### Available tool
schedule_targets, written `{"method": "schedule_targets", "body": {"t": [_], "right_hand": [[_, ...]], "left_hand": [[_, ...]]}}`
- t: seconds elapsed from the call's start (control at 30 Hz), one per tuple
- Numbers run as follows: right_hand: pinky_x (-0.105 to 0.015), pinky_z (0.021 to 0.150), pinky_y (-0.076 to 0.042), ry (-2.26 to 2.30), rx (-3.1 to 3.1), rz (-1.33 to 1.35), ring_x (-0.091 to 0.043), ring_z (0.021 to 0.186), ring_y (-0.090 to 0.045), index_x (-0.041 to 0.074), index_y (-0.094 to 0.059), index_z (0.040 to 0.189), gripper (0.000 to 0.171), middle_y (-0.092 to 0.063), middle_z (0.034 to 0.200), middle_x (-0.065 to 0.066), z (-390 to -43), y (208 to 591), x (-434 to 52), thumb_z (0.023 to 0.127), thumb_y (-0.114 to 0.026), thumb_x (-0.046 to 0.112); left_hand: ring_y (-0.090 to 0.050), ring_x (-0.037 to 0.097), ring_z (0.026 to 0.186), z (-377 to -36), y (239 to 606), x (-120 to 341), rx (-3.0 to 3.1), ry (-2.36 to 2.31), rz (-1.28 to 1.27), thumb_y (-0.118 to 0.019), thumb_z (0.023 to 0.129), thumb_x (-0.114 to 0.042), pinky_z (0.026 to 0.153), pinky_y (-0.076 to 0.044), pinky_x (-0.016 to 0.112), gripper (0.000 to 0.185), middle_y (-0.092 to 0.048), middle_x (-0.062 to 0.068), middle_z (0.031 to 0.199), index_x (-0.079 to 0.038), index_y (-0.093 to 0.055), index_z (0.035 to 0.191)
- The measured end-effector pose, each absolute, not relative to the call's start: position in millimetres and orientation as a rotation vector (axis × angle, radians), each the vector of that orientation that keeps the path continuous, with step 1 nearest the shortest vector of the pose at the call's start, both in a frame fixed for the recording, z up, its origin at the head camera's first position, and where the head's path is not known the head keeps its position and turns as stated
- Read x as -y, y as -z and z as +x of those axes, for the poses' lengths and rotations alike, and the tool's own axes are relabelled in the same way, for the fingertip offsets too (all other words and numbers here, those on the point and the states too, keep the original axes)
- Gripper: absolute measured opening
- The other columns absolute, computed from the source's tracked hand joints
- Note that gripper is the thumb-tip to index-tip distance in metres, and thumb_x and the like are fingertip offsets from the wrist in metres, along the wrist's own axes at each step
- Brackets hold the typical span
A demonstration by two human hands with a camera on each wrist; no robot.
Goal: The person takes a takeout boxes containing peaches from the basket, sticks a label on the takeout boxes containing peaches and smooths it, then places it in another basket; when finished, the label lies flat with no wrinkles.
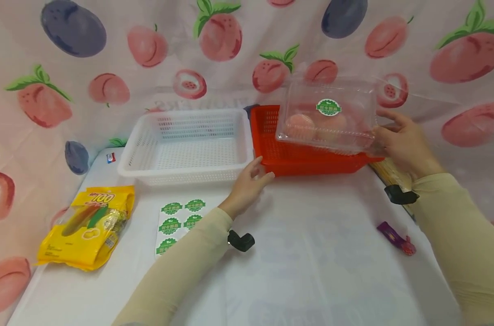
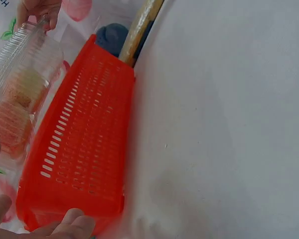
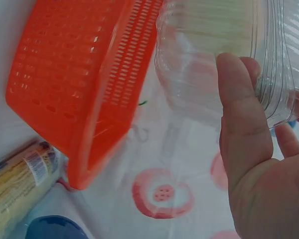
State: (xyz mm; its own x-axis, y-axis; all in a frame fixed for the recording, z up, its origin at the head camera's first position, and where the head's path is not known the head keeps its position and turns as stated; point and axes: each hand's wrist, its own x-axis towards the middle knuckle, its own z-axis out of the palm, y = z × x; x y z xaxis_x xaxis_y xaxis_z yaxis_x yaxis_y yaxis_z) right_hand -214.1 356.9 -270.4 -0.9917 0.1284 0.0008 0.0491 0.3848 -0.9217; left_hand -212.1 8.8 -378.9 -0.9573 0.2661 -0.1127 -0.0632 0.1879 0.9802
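Observation:
My right hand [image 1: 405, 142] grips the right end of a clear plastic clamshell box [image 1: 352, 124], tilted above the red basket [image 1: 312, 165]. In the right wrist view the thumb [image 3: 244, 114] lies along the box's near side and the other fingers are behind its ridged edge. A round green-and-white sticker [image 1: 328, 107] is on the lid. Inside are round orange-pink pieces [image 2: 10, 124], their kind unclear. At the red basket's front left corner is my left hand [image 1: 247, 185], fingers loosely bent and holding nothing; in the left wrist view its fingertips overlap the basket's near end.
A white basket [image 1: 189, 173] stands left of the red one. In front of it lies a sticker sheet [image 1: 169, 225], partly under the left sleeve. A yellow snack bag [image 1: 77, 244] lies far left. At right are a long packet [image 1: 389, 174] and a purple wrapper [image 1: 393, 235].

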Motion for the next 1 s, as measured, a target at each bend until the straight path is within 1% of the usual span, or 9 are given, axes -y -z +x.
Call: {"method": "schedule_targets", "body": {"t": [0.07,0.17,0.3,0.47,0.63,0.7,0.87,0.93,1.0], "right_hand": [[-0.032,0.065,-0.060,-1.718,2.553,-0.165,-0.012,0.078,-0.072,0.022,-0.034,0.157,0.063,-0.062,0.107,0.002,-221.1,274.1,-357.4,0.101,-0.060,0.029],[-0.034,0.066,-0.061,-1.725,2.585,-0.175,-0.012,0.078,-0.071,0.021,-0.032,0.158,0.063,-0.062,0.105,0.004,-232.5,279.2,-358.3,0.102,-0.059,0.030],[-0.034,0.068,-0.061,-1.732,2.638,-0.196,-0.010,0.080,-0.068,0.021,-0.030,0.159,0.064,-0.060,0.109,0.001,-248.3,286.0,-361.5,0.102,-0.057,0.032],[-0.034,0.070,-0.061,-1.697,2.729,-0.149,-0.010,0.080,-0.066,0.013,-0.027,0.159,0.064,-0.053,0.117,-0.008,-266.7,296.6,-365.9,0.104,-0.054,0.031],[-0.037,0.076,-0.060,-1.670,2.830,-0.170,-0.015,0.086,-0.065,0.013,-0.020,0.160,0.071,-0.043,0.135,-0.019,-282.3,305.6,-366.4,0.103,-0.054,0.037],[-0.037,0.078,-0.060,-1.659,2.859,-0.186,-0.017,0.088,-0.065,0.013,-0.017,0.161,0.074,-0.041,0.138,-0.020,-287.3,308.4,-366.4,0.103,-0.055,0.039],[-0.036,0.079,-0.059,-1.679,2.895,-0.158,-0.022,0.088,-0.063,0.009,-0.013,0.160,0.077,-0.039,0.136,-0.020,-296.5,316.3,-366.0,0.103,-0.055,0.037],[-0.035,0.080,-0.059,-1.675,2.914,-0.146,-0.025,0.091,-0.061,0.007,-0.012,0.159,0.077,-0.036,0.137,-0.020,-299.7,319.9,-365.2,0.103,-0.055,0.038],[-0.034,0.083,-0.057,-1.663,2.942,-0.160,-0.029,0.100,-0.056,0.007,-0.012,0.158,0.077,-0.032,0.140,-0.021,-302.8,323.2,-363.7,0.103,-0.054,0.041]], "left_hand": [[-0.038,0.031,0.141,-214.9,378.5,-10.3,-2.220,-1.835,0.178,-0.067,0.096,-0.037,0.104,-0.046,0.047,0.072,-0.037,0.012,0.156,-0.023,-0.033,0.158],[-0.038,0.030,0.141,-219.3,378.8,-13.1,-2.226,-1.844,0.157,-0.067,0.096,-0.037,0.106,-0.044,0.046,0.072,-0.036,0.012,0.157,-0.022,-0.033,0.158],[-0.042,0.030,0.139,-224.8,381.1,-18.4,-2.229,-1.866,0.140,-0.068,0.096,-0.037,0.105,-0.045,0.043,0.071,-0.040,0.012,0.155,-0.021,-0.035,0.157],[-0.045,0.030,0.136,-228.2,383.7,-23.1,-2.210,-1.916,0.113,-0.068,0.096,-0.033,0.104,-0.046,0.043,0.067,-0.046,0.011,0.150,-0.021,-0.038,0.155],[-0.045,0.029,0.136,-228.5,384.5,-23.6,-2.184,-1.940,0.110,-0.069,0.096,-0.031,0.104,-0.047,0.042,0.067,-0.046,0.010,0.150,-0.020,-0.038,0.155],[-0.046,0.028,0.136,-228.3,384.1,-23.2,-2.178,-1.935,0.112,-0.069,0.096,-0.032,0.103,-0.047,0.041,0.068,-0.045,0.009,0.150,-0.020,-0.037,0.155],[-0.047,0.024,0.135,-227.8,383.2,-21.9,-2.181,-1.900,0.087,-0.069,0.095,-0.035,0.101,-0.049,0.041,0.068,-0.044,0.006,0.151,-0.024,-0.038,0.154],[-0.047,0.024,0.134,-227.8,383.1,-21.0,-2.184,-1.896,0.082,-0.069,0.095,-0.035,0.100,-0.049,0.041,0.067,-0.044,0.006,0.151,-0.025,-0.038,0.154],[-0.047,0.024,0.134,-227.8,382.9,-20.1,-2.186,-1.895,0.084,-0.069,0.096,-0.034,0.100,-0.049,0.041,0.067,-0.044,0.005,0.150,-0.025,-0.038,0.154]]}}
